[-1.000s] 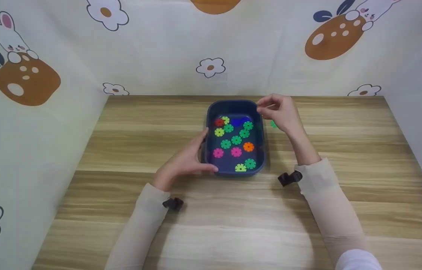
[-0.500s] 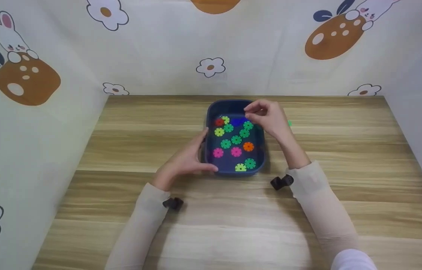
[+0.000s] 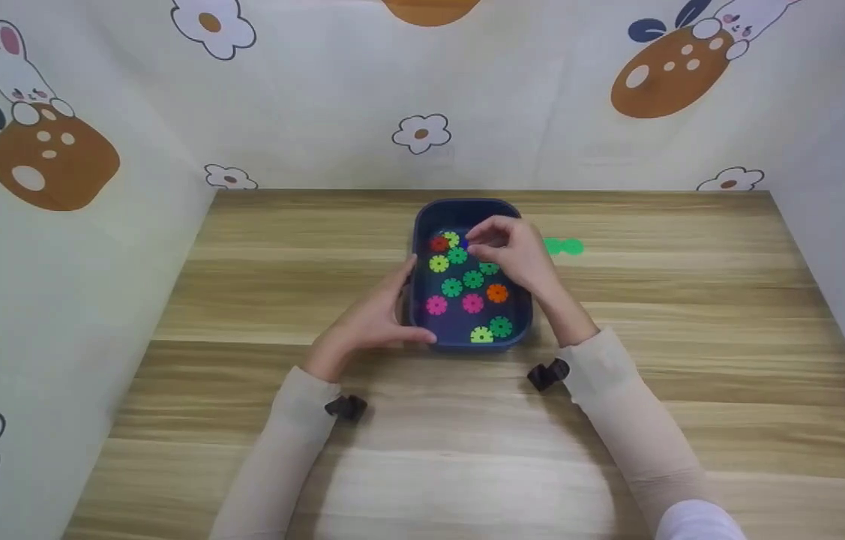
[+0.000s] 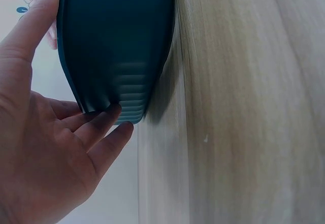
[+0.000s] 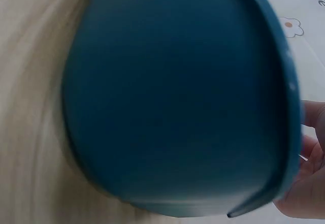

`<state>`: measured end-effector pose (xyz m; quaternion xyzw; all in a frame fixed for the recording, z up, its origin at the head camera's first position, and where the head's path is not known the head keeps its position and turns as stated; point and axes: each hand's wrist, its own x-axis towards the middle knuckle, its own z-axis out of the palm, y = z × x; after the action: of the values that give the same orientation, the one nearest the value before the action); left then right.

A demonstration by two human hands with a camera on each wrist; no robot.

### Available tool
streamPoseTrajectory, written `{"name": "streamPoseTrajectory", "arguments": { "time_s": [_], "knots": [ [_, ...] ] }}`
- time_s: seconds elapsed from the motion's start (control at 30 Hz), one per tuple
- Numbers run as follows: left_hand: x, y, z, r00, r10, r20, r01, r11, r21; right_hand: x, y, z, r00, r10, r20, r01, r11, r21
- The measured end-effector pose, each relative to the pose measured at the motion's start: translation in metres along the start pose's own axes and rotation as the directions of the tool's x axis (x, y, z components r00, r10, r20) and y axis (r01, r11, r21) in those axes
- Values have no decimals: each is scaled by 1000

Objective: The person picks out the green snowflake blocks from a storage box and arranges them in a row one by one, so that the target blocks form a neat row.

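A dark blue rectangular plastic bin (image 3: 459, 348) stands on the table, holding several small notched flower-shaped discs: green ones (image 3: 473, 280), pink ones (image 3: 436, 305), an orange one (image 3: 497, 293), yellow ones and a red one (image 3: 438, 244). My left hand (image 3: 367, 322) grips the bin's near-left corner, thumb over the near rim and fingers along the left wall. In the left wrist view those fingers (image 4: 104, 125) touch the outer wall. Over the bin's far right part is my right hand (image 3: 518, 253), thumb and index tips slightly apart near a partly hidden blue disc. Nothing shows between them.
Two green discs (image 3: 563, 246) lie side by side on the wooden table (image 3: 467, 465), right of the bin. A patterned cloth (image 3: 317, 112) hangs behind the table's far edge. The bin's outer wall (image 5: 177, 107) fills most of the right wrist view.
My right hand has moved left and nearer from the bin's far right corner to over the discs. This uncovers the two green discs on the table. The left hand stays in place.
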<state>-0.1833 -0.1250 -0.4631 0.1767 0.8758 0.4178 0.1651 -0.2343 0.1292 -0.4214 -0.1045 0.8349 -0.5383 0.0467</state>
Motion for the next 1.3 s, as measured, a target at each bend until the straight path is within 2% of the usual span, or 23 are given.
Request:
{"name": "streamPoseTrajectory", "arguments": {
  "time_s": [0.53,0.8,1.03,1.3],
  "knots": [
    [1,-3,0,1000,4,-1,-4,1000,14,5,9,18,999,-33,28,35,997,-72],
    [3,-3,0,1000,16,-8,-16,999,41,7,15,25,998,-48,44,51,996,-76],
    [3,-3,1,1000,13,0,-13,999,41,7,22,32,997,-28,76,34,997,-73],
    [2,-3,0,1000,3,2,-3,1000,2,9,26,36,992,5,125,6,996,-91]
  ]
}}
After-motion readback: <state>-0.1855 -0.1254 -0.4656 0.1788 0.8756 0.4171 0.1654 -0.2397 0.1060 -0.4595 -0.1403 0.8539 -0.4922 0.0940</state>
